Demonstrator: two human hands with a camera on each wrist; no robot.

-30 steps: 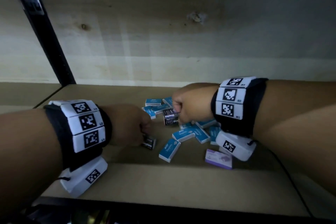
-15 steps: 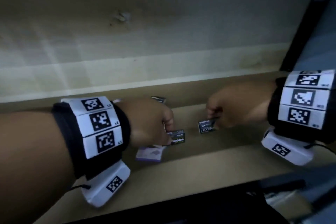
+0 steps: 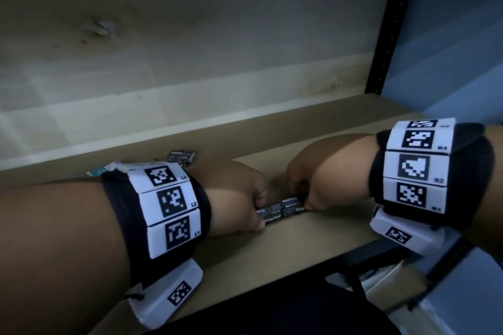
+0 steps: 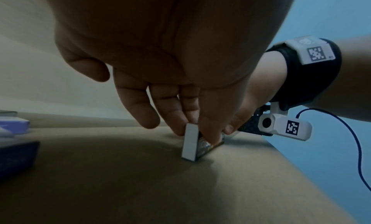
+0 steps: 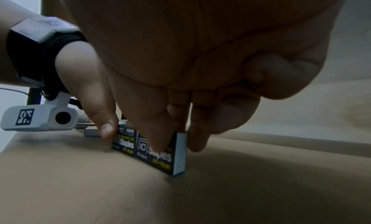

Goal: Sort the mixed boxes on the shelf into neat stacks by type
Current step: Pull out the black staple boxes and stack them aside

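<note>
Two small black "Staples" boxes stand on their long edges, end to end, near the shelf's front. My left hand (image 3: 258,211) pinches the left box (image 3: 272,216) between thumb and fingers. My right hand (image 3: 303,198) pinches the right box (image 3: 292,207) the same way. In the left wrist view my left hand (image 4: 195,135) holds the box by its white end (image 4: 189,143). The right wrist view has my right hand (image 5: 177,141) over the right box (image 5: 160,156), with the left box (image 5: 125,142) touching it.
A third black staples box (image 3: 181,156) lies at the back, behind my left wrist. A blue box (image 3: 95,171) peeks out to its left. A purple box (image 4: 14,124) and a dark box (image 4: 18,157) lie further left. The black shelf post (image 3: 389,22) stands at the right.
Both hands carried a black box from the mixed pile to the right part of the shelf. The two boxes, apart half a second ago, now touch end to end.
</note>
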